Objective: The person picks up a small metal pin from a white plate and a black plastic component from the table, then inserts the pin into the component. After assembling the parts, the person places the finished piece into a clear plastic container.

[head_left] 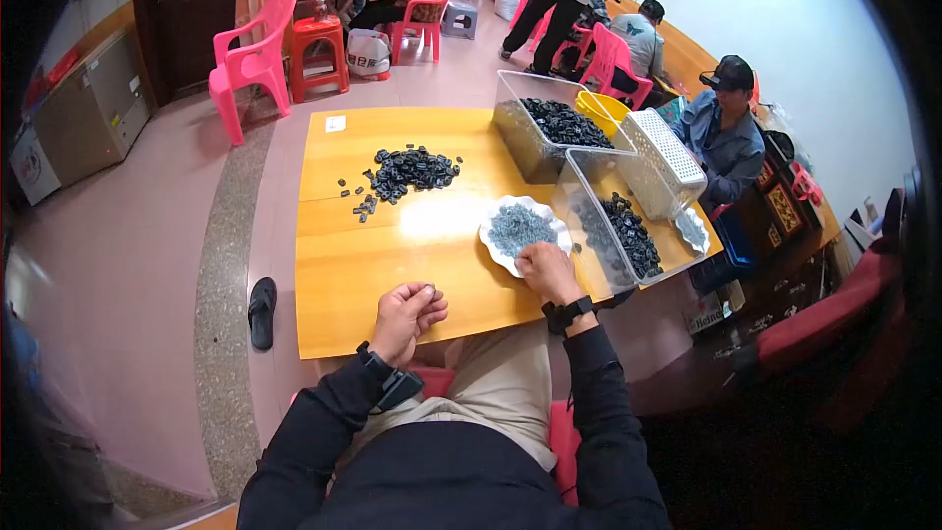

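Note:
Above the near edge of the yellow wooden table (343, 255), my left hand (404, 319) is closed in a pinch; a trace of something dark shows at its fingertips, too small to name. My right hand (549, 272) reaches to the near right rim of a white scalloped plate (488, 240). Its fingers are drawn together at a heap of small grey-blue pieces (520, 228), and what they hold is hidden. A loose pile of small black plastic pieces (412, 172) lies farther off on the table, left of the plate.
Right of the plate stand two clear bins (589, 226) of black pieces, a white perforated basket (667, 152) and a yellow bucket (601, 110). A second small dish (693, 232) holds grey pieces. A person in a cap (721, 128) sits at the right. A pink chair (257, 59) stands back left.

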{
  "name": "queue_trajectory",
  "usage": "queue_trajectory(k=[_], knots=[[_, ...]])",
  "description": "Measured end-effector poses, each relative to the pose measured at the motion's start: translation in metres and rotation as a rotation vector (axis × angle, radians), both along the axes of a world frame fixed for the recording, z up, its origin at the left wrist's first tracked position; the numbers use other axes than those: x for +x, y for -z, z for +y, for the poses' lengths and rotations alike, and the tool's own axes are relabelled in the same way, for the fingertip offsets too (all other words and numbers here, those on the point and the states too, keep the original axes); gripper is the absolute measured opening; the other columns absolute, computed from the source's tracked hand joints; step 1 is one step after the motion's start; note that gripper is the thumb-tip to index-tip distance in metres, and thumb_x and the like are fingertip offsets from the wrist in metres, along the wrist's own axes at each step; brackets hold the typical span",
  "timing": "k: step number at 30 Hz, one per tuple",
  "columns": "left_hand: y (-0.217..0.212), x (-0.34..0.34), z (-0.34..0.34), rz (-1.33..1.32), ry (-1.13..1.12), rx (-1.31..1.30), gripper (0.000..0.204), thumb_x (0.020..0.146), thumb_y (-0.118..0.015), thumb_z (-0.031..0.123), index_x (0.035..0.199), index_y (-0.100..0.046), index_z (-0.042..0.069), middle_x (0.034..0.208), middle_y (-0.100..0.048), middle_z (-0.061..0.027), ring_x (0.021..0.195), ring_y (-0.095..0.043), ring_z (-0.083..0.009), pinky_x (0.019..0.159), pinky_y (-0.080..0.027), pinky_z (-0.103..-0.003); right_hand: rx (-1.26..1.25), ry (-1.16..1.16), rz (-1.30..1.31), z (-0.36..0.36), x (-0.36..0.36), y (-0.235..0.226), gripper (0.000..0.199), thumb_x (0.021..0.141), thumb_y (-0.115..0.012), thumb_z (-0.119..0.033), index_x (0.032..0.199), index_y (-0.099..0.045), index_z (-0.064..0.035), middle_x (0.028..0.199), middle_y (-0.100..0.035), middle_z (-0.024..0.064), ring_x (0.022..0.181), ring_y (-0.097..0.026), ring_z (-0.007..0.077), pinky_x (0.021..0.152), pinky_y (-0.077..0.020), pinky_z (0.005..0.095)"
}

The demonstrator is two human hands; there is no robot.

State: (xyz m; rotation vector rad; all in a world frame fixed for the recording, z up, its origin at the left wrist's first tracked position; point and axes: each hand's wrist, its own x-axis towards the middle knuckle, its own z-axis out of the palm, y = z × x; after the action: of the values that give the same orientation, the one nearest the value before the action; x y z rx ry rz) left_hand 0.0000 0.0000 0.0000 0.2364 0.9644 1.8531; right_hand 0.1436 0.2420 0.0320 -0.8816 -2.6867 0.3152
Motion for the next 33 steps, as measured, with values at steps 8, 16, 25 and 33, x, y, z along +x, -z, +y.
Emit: queue_trajectory(k=[8, 16, 25, 33], knots=[[-0.002, 0.003, 0.002, 0.027, -0.013, -0.001, 0.013, 0.093, -0.057, 0.014, 0.098, -0.057, 0.001, 0.089, -0.063, -0.0064, 0.078, -0.063, -0.0145, 0.074, -0.056, -0.028, -0.013, 0.051, -0.018, 0.005, -0.002, -0.002, 0.017, 0.077, -0.06, -0.02, 0.079, -0.07, -0.0059, 0.078, -0.065, 0.0191, 0.078, -0.063, 0.0383, 0.069, -0.0508, 0.0445], [-0.01, 0.003, -0.002, 0.027, 0.014, 0.003, 0.014, 0.093, -0.059, 0.015, 0.099, -0.057, 0.002, 0.085, -0.064, -0.0079, 0.073, -0.064, -0.0143, 0.069, -0.056, -0.027, 0.011, 0.042, -0.015, 0.002, -0.007, -0.002, 0.015, 0.078, -0.059, -0.019, 0.08, -0.07, -0.0083, 0.08, -0.066, 0.0192, 0.079, -0.064, 0.0379, 0.07, -0.0519, 0.0465], [-0.001, 0.003, 0.001, 0.046, 0.013, 0.029, 0.014, 0.092, -0.06, 0.012, 0.099, -0.058, 0.001, 0.085, -0.063, -0.0076, 0.074, -0.064, -0.0142, 0.069, -0.056, -0.027, 0.078, 0.063, -0.015, 0.005, -0.009, 0.005, 0.014, 0.077, -0.057, -0.015, 0.077, -0.068, -0.0069, 0.079, -0.065, 0.0202, 0.079, -0.063, 0.039, 0.07, -0.051, 0.0464], [-0.008, 0.003, 0.0, 0.018, -0.002, -0.04, 0.014, 0.092, -0.059, 0.014, 0.095, -0.059, 0.001, 0.084, -0.063, -0.0065, 0.074, -0.062, -0.014, 0.072, -0.055, -0.028, 0.065, -0.023, 0.233, 0.007, -0.01, 0.007, 0.017, 0.079, -0.061, -0.017, 0.089, -0.069, -0.0056, 0.078, -0.066, 0.0188, 0.079, -0.064, 0.0374, 0.071, -0.0508, 0.0435]])
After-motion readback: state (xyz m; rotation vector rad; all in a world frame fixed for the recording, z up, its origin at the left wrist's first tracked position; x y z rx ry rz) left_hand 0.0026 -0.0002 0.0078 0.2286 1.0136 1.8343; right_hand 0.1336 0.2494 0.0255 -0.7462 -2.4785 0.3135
